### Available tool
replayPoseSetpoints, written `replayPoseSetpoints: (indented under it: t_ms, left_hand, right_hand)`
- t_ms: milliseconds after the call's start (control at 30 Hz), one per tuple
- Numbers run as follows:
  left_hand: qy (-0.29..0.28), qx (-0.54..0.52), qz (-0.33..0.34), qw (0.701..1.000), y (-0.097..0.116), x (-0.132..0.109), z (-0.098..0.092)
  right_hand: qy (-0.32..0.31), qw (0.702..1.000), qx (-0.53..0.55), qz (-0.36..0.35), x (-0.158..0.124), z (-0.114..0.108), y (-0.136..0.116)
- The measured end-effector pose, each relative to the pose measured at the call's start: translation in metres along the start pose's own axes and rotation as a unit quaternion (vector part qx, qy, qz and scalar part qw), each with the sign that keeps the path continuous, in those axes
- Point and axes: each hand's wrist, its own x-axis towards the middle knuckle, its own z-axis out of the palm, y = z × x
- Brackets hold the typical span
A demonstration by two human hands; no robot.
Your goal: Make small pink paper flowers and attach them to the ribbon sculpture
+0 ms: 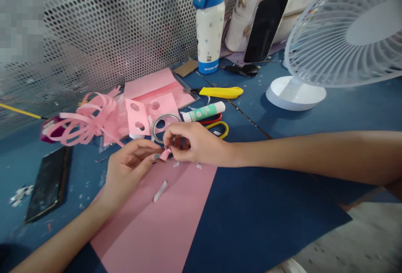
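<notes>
Between my two hands is a small folded piece of pink paper [165, 154]. My left hand [130, 162] pinches its left side between thumb and fingers. From the right, my right hand [191, 144] grips the other side with thumb and fingertips. Both hands are just above a large pink sheet [150, 227] lying on the blue table. A narrow white paper strip [160, 191] and a few white scraps rest on that sheet. Right behind my fingers lies a roll of tape [155, 128], partly covered by my right hand.
Behind the hands lie a glue stick [204, 112], a yellow cutter [221, 92], scissors [224, 130] and looped pink paper strips [84, 122]. A phone [47, 183] is at left. A bottle [211, 30], a standing phone [266, 29] and a white fan [342, 34] stand at the back.
</notes>
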Motion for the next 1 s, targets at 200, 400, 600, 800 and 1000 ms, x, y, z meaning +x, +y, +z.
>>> replayPoseSetpoints:
  t_ms: [200,400,600,800,1000]
  left_hand:
    - [0.038,-0.024,-0.035,0.998,-0.001,-0.002,0.002]
    - [0.042,-0.004,-0.018,0.999,-0.001,-0.005,0.006]
    - [0.060,-0.008,-0.025,0.998,0.002,-0.004,0.009]
    - [0.062,-0.044,-0.042,0.996,-0.001,-0.005,0.009]
    - [0.044,-0.104,-0.067,0.991,-0.003,-0.004,0.013]
  right_hand:
    - [0.007,1.000,-0.003,-0.009,0.001,0.000,0.001]
    - [0.023,1.000,0.009,-0.002,0.001,0.000,0.000]
    - [0.008,0.999,0.036,0.009,0.000,0.000,-0.004]
    - [0.020,0.999,0.034,-0.001,0.000,0.000,-0.004]
    - [0.007,0.999,0.036,0.003,0.000,-0.002,-0.001]
